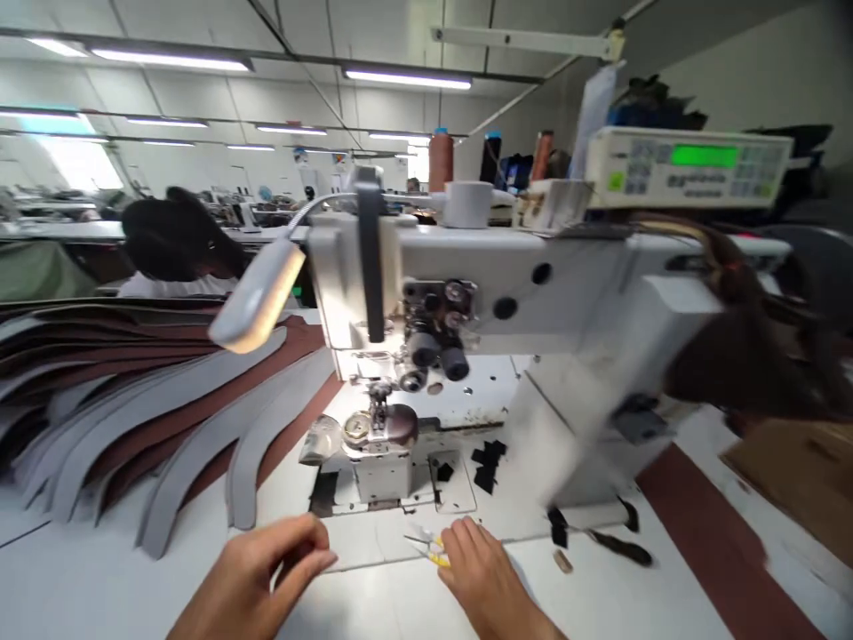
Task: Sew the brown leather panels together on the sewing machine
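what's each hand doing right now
left hand: open, fingers curled, empty
right hand: touching yellow snips, grip cannot be told

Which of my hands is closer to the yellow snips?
Right. The right hand has its fingertips at the snips; the left hand is apart, off to their left.

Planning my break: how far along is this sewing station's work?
Done: nothing visibly sewn; no piece lies under the presser foot. In hand: right hand touches the yellow snips; left hand is empty. Left: the stacked cut pieces wait beside the sewing machine.
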A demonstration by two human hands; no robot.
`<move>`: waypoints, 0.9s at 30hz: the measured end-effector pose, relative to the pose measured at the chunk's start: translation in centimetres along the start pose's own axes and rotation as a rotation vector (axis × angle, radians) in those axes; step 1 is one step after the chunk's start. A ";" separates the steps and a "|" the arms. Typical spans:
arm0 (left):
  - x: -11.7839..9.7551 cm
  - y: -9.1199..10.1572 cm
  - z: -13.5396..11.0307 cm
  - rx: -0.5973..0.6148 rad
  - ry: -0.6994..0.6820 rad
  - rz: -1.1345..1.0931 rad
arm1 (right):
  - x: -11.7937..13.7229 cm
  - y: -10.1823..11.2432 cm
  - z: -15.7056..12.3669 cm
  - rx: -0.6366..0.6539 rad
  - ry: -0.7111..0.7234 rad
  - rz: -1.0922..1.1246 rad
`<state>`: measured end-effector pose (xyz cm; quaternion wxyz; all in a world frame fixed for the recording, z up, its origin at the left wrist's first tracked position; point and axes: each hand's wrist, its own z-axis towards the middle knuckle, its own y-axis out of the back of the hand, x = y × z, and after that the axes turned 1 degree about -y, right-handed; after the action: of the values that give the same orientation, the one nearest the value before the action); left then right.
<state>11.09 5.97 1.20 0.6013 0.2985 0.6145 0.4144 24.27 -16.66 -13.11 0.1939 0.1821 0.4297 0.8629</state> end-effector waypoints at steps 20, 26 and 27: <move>2.4 1.7 9.5 -0.256 -0.091 -0.372 | 6.1 8.8 16.8 0.049 0.018 -0.226; 2.2 1.8 9.4 -0.254 -0.114 -0.397 | 5.4 7.0 15.6 0.021 -0.058 -0.003; 2.2 1.8 9.4 -0.256 -0.120 -0.395 | 5.4 7.0 15.5 0.022 -0.067 0.025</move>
<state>19.92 10.12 2.34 0.7390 0.1182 0.5666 0.3449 25.84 -7.51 2.07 0.1951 0.2184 0.4301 0.8540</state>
